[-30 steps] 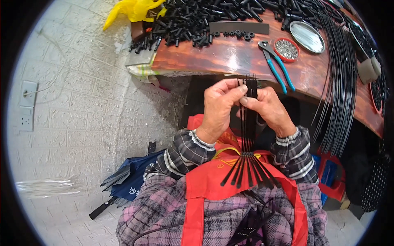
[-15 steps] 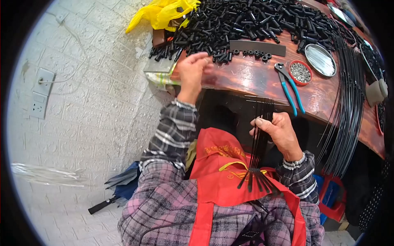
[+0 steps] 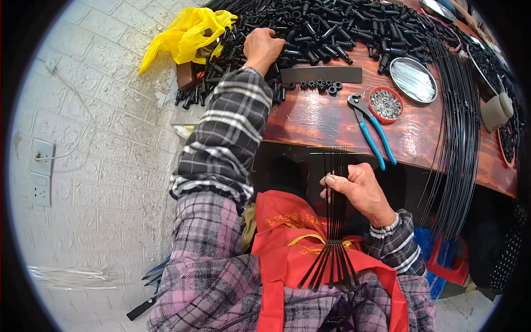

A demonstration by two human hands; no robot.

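Observation:
My left hand (image 3: pixel 264 47) is stretched out over the table, in among a heap of black tube-shaped parts with collared ends (image 3: pixel 318 33). Its fingers are bent together, and their tips are partly hidden, so what they pinch cannot be made out. In my right hand (image 3: pixel 362 191) is a bundle of slim black ribs (image 3: pixel 335 221), like umbrella ribs, gripped between thumb and fingers above my lap. Below a row of joints the ribs fan out over the red apron (image 3: pixel 287 243). A thin silver wire (image 3: pixel 354 152) crosses the top of the bundle.
Blue-handled pliers (image 3: pixel 371 133) lie near the table's front edge. Beside them are a red dish of small metal bits (image 3: pixel 385 105) and an oval tray of silver wires (image 3: pixel 413 81). Long black rods (image 3: pixel 459 138) overhang the edge. A yellow bag (image 3: pixel 185 36) sits at far left.
My left hand has moved away from me, from above the table's near left corner into the heap of black parts. My right hand keeps its grip on the ribs, whose lower ends fan wider.

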